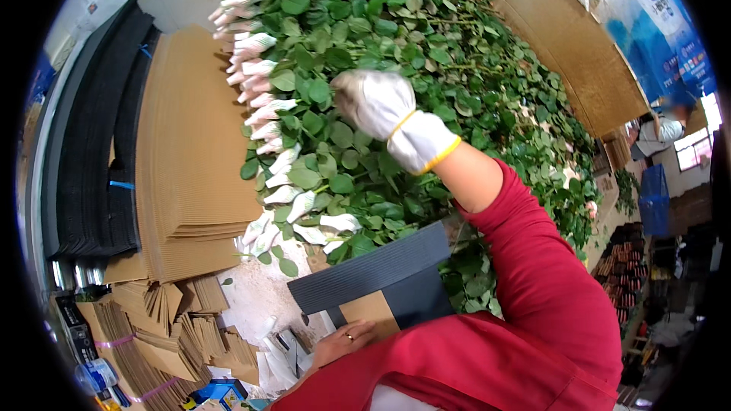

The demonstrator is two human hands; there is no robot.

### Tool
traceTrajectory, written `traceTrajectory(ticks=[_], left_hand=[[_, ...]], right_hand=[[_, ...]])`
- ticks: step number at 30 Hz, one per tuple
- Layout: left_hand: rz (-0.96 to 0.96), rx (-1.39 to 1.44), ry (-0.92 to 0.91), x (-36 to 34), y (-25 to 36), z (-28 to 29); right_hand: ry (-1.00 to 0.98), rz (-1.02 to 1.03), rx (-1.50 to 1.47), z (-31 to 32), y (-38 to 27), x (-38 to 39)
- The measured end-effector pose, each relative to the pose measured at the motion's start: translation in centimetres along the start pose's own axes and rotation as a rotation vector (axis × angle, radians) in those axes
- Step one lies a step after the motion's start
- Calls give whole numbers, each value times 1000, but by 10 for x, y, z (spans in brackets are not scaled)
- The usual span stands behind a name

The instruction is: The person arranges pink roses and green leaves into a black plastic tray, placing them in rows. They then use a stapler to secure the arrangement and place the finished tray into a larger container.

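Note:
My right hand (375,106), in a white work glove with a yellow-edged cuff, reaches out over a big heap of leafy green rose stems (411,46). Its fingers are curled together among the leaves, and whatever they grip is hidden. Along the heap's left side run rose heads in white sleeves (268,112). My left hand (346,341), bare with a ring, lies with its fingers flat on a small brown cardboard piece (373,310). That piece rests on a black corrugated sheet (373,266), in front of my red apron.
Left of the roses stand stacked brown corrugated sheets (190,144) and black ones (91,144). Small cut cardboard pieces (205,342) fill the lower left, near a blue box (221,392). A cardboard wall (571,53) borders the heap's far right. Another person (661,133) is at the right.

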State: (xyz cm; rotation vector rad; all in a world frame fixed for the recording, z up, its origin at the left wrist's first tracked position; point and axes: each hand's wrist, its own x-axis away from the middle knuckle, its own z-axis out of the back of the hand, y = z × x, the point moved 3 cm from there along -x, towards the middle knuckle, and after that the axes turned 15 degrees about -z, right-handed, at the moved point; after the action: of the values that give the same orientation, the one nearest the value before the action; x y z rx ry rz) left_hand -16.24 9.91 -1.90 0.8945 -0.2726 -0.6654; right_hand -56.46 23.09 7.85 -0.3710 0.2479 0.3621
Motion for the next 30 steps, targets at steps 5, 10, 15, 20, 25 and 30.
traceTrajectory(ticks=[5, 10, 15, 20, 25, 30], left_hand=[[-74, -36, 46, -12, 0, 14], [-176, -48, 1, 6, -45, -13], [-483, -7, -55, 51, -134, -71], [-74, -138, -27, -7, -1, 7], [-210, -78, -47, 13, -46, -35], [-276, 175, 18, -10, -44, -30]], right_hand=[[-223, 663, -29, -49, -39, 77], [-198, 565, -14, -61, -58, 73], [-196, -31, -248, 129, -49, 0], [31, 10, -431, 260, -33, -47], [-91, 147, 235, 119, -70, -57], [141, 323, 467, -56, -45, -37]])
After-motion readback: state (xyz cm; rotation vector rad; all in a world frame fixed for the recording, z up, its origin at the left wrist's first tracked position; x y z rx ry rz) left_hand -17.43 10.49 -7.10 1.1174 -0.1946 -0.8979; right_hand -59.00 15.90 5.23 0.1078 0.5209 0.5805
